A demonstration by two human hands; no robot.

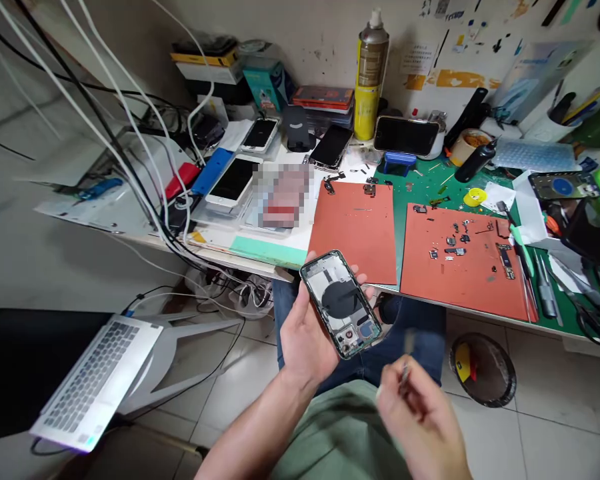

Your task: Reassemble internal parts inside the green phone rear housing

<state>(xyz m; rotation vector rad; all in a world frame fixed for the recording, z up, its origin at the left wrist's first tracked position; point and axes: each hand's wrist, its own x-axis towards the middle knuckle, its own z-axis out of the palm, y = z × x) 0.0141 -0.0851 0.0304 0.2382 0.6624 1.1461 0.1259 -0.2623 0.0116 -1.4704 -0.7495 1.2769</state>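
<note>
My left hand (pixel 310 333) holds an opened smartphone housing (pixel 337 303) over my lap, its inner side facing up. Inside it I see a round black pad and, at the lower end, the camera area. Closed fingers of my right hand (pixel 420 407) grip a thin tool (pixel 405 373), its tip smeared by motion so that its kind does not show. That hand is to the right of the housing and nearer to me, apart from it.
On the bench, a left red mat (pixel 355 227) and a right red mat (pixel 465 267) bear small phone parts. Scissors (pixel 593 320) lie at the right edge, a spray can (pixel 371 77) stands behind. A bin (pixel 483 370) and a laptop (pixel 97 380) are below bench height.
</note>
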